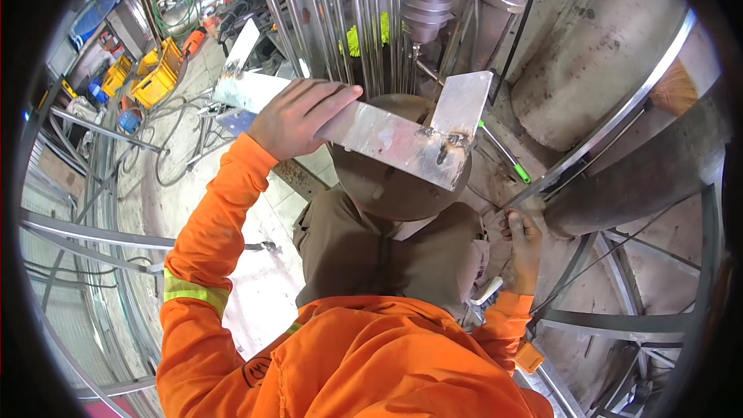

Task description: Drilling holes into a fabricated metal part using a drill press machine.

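My left hand [300, 116] is closed over a flat metal bar [387, 135], with the fingers wrapped across its upper edge. A short plate [462, 104] stands up from the bar's right end, and another [243, 46] from its left end. Scorched weld marks show at both joints. Under the bar is a round brown metal plate [379, 186], in front of my knees. My right hand [525, 246] is low on the right, beside my knee and close to the lower end of a long metal bar [604, 124]. Its fingers are curled, and anything in them is hidden.
A drill-like spindle [426, 8] and several upright steel rods [340, 15] stand ahead. A green-handled tool [517, 166] lies right of the plate. Large cylinders [596, 54] and a metal frame [627, 325] fill the right. Yellow crates [157, 77] and cables lie far left.
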A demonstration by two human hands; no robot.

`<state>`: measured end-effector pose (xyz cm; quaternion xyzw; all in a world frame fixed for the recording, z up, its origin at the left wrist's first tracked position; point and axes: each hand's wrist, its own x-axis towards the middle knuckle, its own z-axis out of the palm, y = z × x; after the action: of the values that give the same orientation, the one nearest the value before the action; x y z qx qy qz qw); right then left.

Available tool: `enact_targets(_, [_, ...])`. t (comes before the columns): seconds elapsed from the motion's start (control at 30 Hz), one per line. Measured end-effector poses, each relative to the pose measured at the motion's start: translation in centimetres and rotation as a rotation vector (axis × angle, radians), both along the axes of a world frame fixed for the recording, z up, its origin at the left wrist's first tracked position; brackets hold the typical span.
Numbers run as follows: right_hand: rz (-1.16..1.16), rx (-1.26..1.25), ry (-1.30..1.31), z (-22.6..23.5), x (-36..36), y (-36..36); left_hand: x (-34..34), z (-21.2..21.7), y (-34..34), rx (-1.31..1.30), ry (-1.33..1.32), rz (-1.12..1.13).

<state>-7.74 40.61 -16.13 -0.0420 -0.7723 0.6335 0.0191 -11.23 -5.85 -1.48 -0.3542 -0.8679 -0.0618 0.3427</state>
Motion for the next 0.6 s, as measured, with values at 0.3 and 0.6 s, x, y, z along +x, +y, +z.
enact_targets(0.3, [0.033,0.129,0.068,-3.0,1.0,1.5,0.5,0.5,-0.9,0.041,0.165,0.080])
enact_targets(0.6, [0.050,0.044,-0.118,-3.4,3.1,0.5,6.0,-2.6,-6.8,0.211,-0.220,0.358])
